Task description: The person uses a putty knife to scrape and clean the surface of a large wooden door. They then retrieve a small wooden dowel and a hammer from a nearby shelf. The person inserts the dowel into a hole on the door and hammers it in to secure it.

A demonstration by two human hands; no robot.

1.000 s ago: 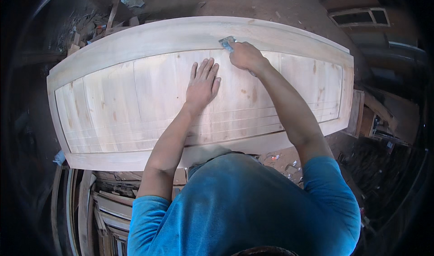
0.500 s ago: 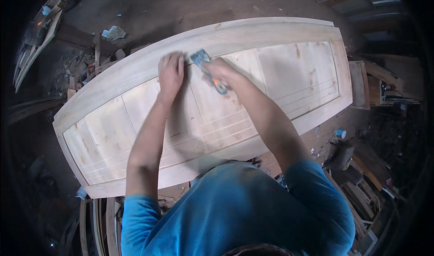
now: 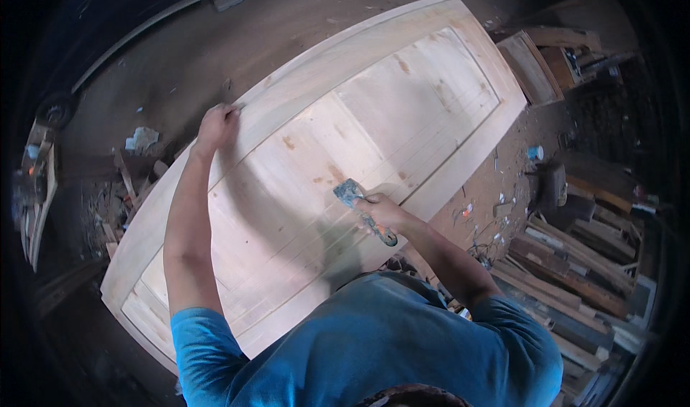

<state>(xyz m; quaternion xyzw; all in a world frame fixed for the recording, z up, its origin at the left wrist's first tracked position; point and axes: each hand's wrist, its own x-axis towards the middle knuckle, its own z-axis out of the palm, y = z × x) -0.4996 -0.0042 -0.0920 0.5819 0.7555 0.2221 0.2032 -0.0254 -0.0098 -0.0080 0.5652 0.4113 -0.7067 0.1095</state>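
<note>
A large pale wooden door panel (image 3: 287, 173) lies flat in front of me, with a raised frame around inset boards and thin grooves along its near side. My right hand (image 3: 381, 213) grips a putty knife (image 3: 348, 191) with a stained bluish blade and an orange-and-blue handle, held over the near part of the boards. At the far frame rail, my left hand (image 3: 218, 125) has its fingers curled in; whatever may be within them is hidden. Brown filler-like spots (image 3: 336, 173) mark the wood near the blade.
Stacked wood offcuts (image 3: 575, 263) lie at the right, and a wooden frame piece (image 3: 530, 66) beyond the door's right end. A small blue-and-white tub (image 3: 535, 153) stands on the dirt floor. Scrap boards (image 3: 43, 199) lean at the left. A dark vehicle (image 3: 122, 33) stands at the far left.
My view has turned, so the door appears more slanted. The putty knife has come from the far rail toward the near side. My left hand has moved left along the far rail, fingers now curled.
</note>
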